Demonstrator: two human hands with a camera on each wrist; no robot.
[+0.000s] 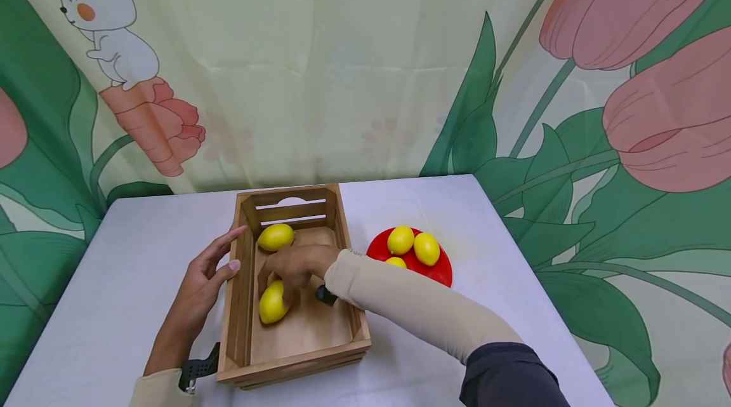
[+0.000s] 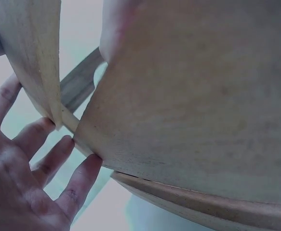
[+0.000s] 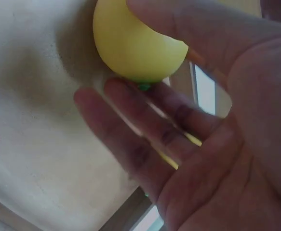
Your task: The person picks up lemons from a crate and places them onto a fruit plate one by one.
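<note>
A wooden crate (image 1: 354, 324) with slatted sides stands on the table. Inside it, my right hand (image 1: 297, 265) reaches down and holds a yellow lemon (image 1: 274, 303) between thumb and fingers. The right wrist view shows the thumb against this lemon (image 3: 135, 45), and its green tip beside the other fingers (image 3: 130, 115). Another lemon (image 1: 276, 237) lies in the crate's far left corner. My left hand (image 1: 200, 283) rests against the crate's left side; in the left wrist view its extended fingertips touch the wooden slats (image 2: 179, 106).
Right of the crate sits a red plate (image 1: 438, 275) bearing three visible lemons (image 1: 401, 240), partly hidden by my right sleeve (image 1: 411, 302). A white cloth covers the table (image 1: 143, 254). Behind it hangs a printed curtain (image 1: 342, 64).
</note>
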